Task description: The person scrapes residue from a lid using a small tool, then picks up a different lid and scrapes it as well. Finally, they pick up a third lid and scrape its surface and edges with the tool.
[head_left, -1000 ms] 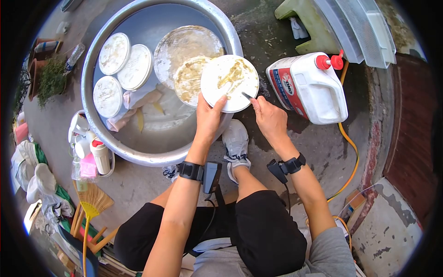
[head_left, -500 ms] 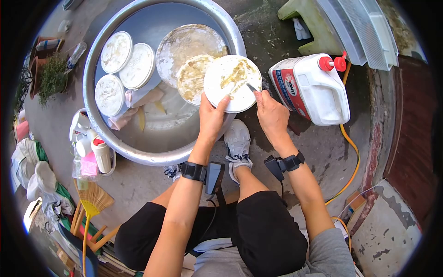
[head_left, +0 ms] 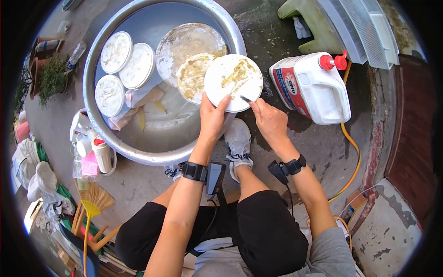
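Disc (head_left: 233, 84) between left thumb (head_left: 224, 102) and fingers (head_left: 203, 102)

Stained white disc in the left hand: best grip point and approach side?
Probably the near-left rim of the white disc, from the wearer's side, thumb on top. It's flat and round with no visible handle; the left hand has its thumb there. That leaves most of the stained face open to the dark-tipped tool in the right hand.
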Demonstrator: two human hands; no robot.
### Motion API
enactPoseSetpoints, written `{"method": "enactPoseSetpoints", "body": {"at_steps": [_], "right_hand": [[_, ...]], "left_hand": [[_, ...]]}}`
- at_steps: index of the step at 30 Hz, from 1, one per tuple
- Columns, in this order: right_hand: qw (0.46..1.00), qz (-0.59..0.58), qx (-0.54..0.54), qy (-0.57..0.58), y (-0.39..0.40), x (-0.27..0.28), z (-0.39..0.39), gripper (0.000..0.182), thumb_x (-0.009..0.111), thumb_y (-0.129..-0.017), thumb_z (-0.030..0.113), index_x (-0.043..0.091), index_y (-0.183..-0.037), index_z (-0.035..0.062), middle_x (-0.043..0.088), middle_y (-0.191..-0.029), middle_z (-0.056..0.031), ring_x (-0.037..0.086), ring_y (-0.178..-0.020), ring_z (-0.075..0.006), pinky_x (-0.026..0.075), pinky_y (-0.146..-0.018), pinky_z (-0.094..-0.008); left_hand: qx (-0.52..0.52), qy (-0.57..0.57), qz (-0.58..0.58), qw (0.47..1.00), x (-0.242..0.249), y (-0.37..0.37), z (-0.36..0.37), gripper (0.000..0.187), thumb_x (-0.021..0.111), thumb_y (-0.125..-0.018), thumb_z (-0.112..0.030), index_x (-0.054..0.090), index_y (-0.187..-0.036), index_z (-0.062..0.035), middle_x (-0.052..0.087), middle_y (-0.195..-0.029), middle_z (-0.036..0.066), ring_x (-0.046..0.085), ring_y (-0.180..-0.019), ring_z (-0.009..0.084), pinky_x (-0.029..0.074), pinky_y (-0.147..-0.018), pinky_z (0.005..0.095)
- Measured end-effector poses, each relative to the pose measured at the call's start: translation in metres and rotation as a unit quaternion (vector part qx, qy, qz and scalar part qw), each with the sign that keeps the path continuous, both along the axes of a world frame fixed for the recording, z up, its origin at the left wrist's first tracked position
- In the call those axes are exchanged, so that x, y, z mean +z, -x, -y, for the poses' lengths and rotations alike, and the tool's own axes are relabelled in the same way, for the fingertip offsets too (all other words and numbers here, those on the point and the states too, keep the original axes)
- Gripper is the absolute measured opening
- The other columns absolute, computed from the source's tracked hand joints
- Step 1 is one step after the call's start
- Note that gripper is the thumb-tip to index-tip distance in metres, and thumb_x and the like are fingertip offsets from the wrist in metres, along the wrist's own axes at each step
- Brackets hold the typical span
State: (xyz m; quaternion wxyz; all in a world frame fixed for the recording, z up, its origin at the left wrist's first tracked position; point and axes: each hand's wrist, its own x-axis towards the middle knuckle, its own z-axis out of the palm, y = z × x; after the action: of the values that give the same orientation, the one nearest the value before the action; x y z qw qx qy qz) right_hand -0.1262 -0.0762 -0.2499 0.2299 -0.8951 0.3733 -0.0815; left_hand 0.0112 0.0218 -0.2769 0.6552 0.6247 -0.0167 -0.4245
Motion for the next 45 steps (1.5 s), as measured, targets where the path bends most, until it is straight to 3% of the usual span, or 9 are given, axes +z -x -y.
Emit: {"method": "enactPoseSetpoints", "body": {"at_steps": [4,11,17,22,26,32,38,42,45], "right_hand": [[0.993,-0.073,-0.074,-0.049,0.001,0.0,0.013,0.04,0.042,-0.1,0.04,0.052,-0.079,0.008,0.061,-0.062,-0.0136,0.061,-0.057,-0.0363,0.044,-0.048,-0.0455],[0.992,-0.057,-0.033,-0.104,-0.001,0.007,0.005,0.043,0.04,-0.101,0.043,0.054,-0.08,0.0073,0.058,-0.06,-0.0168,0.06,-0.059,-0.0386,0.042,-0.05,-0.048],[0.994,-0.075,-0.041,-0.071,-0.008,-0.004,-0.004,0.041,0.04,-0.101,0.04,0.056,-0.083,0.0063,0.063,-0.063,-0.0177,0.063,-0.057,-0.037,0.048,-0.05,-0.0464],[0.991,-0.073,-0.011,-0.114,0.0,-0.001,-0.006,0.042,0.04,-0.101,0.041,0.056,-0.083,0.0063,0.063,-0.063,-0.0172,0.063,-0.057,-0.0365,0.047,-0.049,-0.046],[0.99,-0.063,-0.076,-0.105,-0.007,0.0,-0.002,0.043,0.04,-0.101,0.041,0.054,-0.081,0.0053,0.059,-0.06,-0.0184,0.061,-0.058,-0.0388,0.043,-0.05,-0.0476],[0.99,-0.1,-0.003,-0.1,0.002,0.004,-0.012,0.044,0.039,-0.1,0.043,0.054,-0.08,0.0067,0.061,-0.059,-0.0176,0.062,-0.056,-0.0376,0.047,-0.05,-0.0477],[0.99,-0.091,-0.061,-0.086,-0.008,-0.001,-0.008,0.046,0.037,-0.101,0.042,0.055,-0.081,0.0058,0.062,-0.06,-0.0178,0.063,-0.056,-0.0366,0.047,-0.049,-0.0476],[0.994,-0.074,-0.001,-0.08,-0.001,-0.001,-0.023,0.041,0.043,-0.1,0.04,0.055,-0.08,0.0065,0.061,-0.057,-0.0157,0.062,-0.052,-0.0352,0.046,-0.046,-0.0452],[0.994,-0.071,-0.048,-0.061,-0.002,-0.001,-0.011,0.041,0.043,-0.1,0.041,0.054,-0.078,0.0068,0.059,-0.055,-0.015,0.061,-0.05,-0.0346,0.046,-0.045,-0.0445]], "left_hand": [[-0.007,-0.003,0.022,1.0,-0.002,0.001,-0.001,0.042,0.065,-0.087,-0.006,0.044,-0.122,0.0046,0.06,-0.115,0.015,0.059,-0.102,0.0178,0.049,-0.088,0.0302],[-0.011,-0.014,0.02,1.0,0.004,0.002,0.0,0.041,0.065,-0.087,-0.006,0.045,-0.121,0.004,0.06,-0.114,0.014,0.058,-0.102,0.0168,0.048,-0.088,0.0299],[0.009,0.002,0.005,1.0,0.009,0.005,0.002,0.036,0.064,-0.088,-0.005,0.045,-0.118,0.0033,0.06,-0.112,0.014,0.058,-0.101,0.0161,0.049,-0.085,0.029],[0.001,0.001,0.029,1.0,0.007,0.004,0.001,0.037,0.063,-0.089,-0.005,0.044,-0.119,0.0033,0.059,-0.112,0.013,0.058,-0.1,0.0159,0.049,-0.086,0.0292],[-0.002,0.005,0.055,0.998,0.003,0.005,0.0,0.04,0.063,-0.089,-0.006,0.043,-0.122,0.0036,0.058,-0.114,0.014,0.058,-0.101,0.0162,0.048,-0.086,0.0296],[-0.004,-0.007,0.023,1.0,0.011,0.005,0.001,0.04,0.063,-0.089,-0.008,0.043,-0.122,0.0041,0.058,-0.115,0.014,0.057,-0.102,0.0169,0.047,-0.087,0.0301],[-0.007,-0.012,0.059,0.998,0.002,0.007,-0.001,0.04,0.062,-0.09,-0.008,0.042,-0.123,0.0038,0.058,-0.114,0.014,0.057,-0.101,0.0164,0.047,-0.087,0.0297],[-0.023,-0.029,0.019,0.999,0.013,0.006,0.0,0.042,0.059,-0.094,-0.012,0.04,-0.129,0.0021,0.056,-0.123,0.012,0.055,-0.11,0.016,0.045,-0.095,0.0299],[-0.022,-0.011,0.026,0.999,0.008,0.007,0.0,0.042,0.059,-0.094,-0.012,0.041,-0.129,0.0018,0.055,-0.123,0.012,0.054,-0.11,0.0158,0.045,-0.095,0.0294]]}}
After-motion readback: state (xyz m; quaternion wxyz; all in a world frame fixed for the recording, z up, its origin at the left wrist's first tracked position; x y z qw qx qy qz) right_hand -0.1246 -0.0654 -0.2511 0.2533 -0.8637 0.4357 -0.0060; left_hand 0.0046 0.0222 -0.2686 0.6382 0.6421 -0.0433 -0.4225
